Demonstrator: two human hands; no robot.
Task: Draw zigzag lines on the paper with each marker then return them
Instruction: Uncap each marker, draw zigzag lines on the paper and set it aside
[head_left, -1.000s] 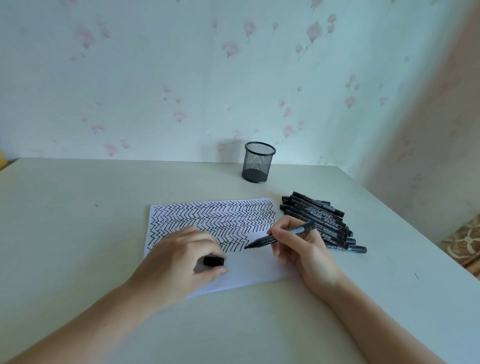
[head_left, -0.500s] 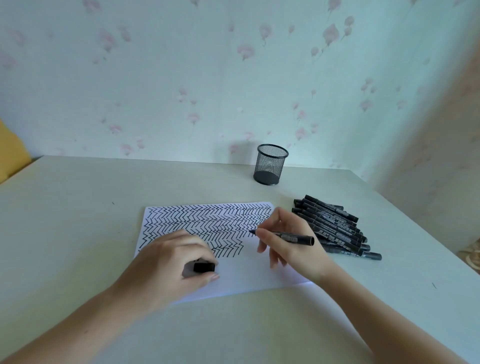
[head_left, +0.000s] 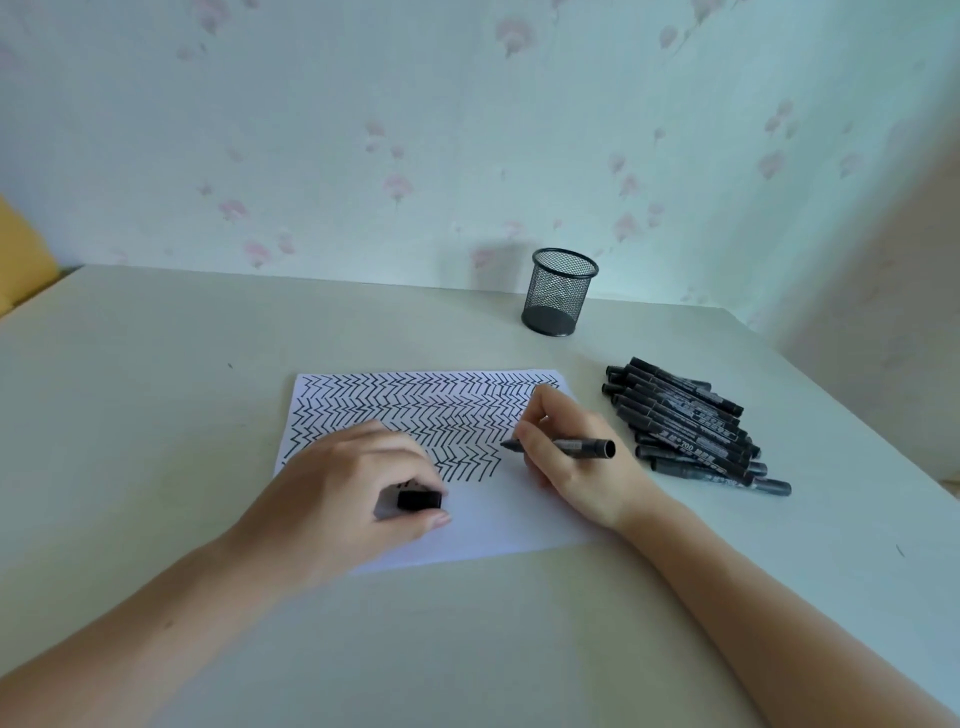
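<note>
Two hands over paper (head_left: 519, 514) on pale worktop (head_left: 156, 374). Right hand (head_left: 574, 457) pinching uncapped marker (head_left: 576, 447), tip at right end of lowest zigzag row. Left hand (head_left: 358, 488) curled round black cap (head_left: 418, 500), pressing on sheet's left part, hiding some lines. Pile of capped markers (head_left: 685, 423) just right of paper. Mesh cup (head_left: 560, 291) upright near wall, well apart. Yellow object (head_left: 21, 260) at far left edge.
</note>
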